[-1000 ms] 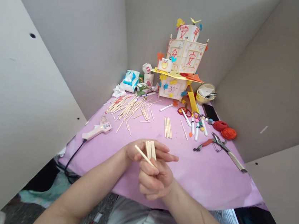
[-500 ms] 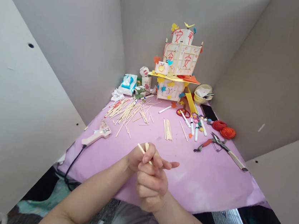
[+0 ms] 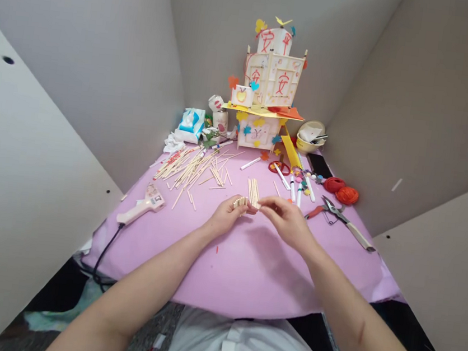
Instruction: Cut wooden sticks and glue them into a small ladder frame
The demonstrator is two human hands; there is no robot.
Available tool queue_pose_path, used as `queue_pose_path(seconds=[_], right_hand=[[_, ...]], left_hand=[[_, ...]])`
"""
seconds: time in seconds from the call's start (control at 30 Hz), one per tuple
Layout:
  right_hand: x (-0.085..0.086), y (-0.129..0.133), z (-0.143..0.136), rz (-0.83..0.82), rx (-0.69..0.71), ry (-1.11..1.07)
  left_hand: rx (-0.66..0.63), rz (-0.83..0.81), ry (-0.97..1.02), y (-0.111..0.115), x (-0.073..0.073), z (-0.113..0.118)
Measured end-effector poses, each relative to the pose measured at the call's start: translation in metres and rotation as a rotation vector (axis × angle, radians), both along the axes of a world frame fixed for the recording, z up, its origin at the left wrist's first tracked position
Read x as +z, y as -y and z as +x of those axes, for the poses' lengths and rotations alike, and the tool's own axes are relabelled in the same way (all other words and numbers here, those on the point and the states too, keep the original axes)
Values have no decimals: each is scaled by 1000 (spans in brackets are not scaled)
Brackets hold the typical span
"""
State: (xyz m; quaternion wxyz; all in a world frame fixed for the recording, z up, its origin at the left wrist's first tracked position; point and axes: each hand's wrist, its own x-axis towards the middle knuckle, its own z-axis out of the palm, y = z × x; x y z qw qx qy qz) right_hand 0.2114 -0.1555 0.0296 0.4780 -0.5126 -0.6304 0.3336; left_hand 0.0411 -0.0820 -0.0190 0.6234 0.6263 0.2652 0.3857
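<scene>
And here we see the change: half a second back, 0.5 to be exact, our 2 hands were locked together close to the body, and now they've parted and gone forward over the lilac cloth [image 3: 213, 280]. The left hand [image 3: 226, 217] keeps its grip, fingers curled snugly round a bundle of sticks [image 3: 240, 202], the pale ends poking up past the thumb. The right hand [image 3: 285, 221] has come away to the near end of the row of sticks [image 3: 253, 192], thumb and fingertips drawn close together. Whether they pinch a stick there, we can't tell; the gap is too small to read.

For the work, we'd judge it this way: the gathered sticks are now in the care of 1 hand, leaving the other free for the row. The stick that stuck out crosswise 0.5 s ago no longer shows apart from the bundle.

How do they look? We have slim, light wood, blunt ends packed tight in the left hand. The row lies flat on the cloth, just beyond the hands, its sticks side by side and nearly parallel, much neater than the heap of sticks [image 3: 195, 168] lying crisscross to our left.
</scene>
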Motion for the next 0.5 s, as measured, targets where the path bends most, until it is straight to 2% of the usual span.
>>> queue_pose_path(seconds=[0.07, 0.17, 0.3, 0.5], right_hand=[[-4, -23, 8, 152, -6, 110], [-18, -45, 4, 250, 101, 193], [-30, -54, -8, 303, 149, 264], [-28, -58, -2, 346, 95, 361]], left_hand=[[13, 43, -51, -1, -3, 4], [58, 128, -118, -5, -7, 6], [86, 226, -234, -10, -12, 7], [45, 214, -263, -9, -10, 22]])
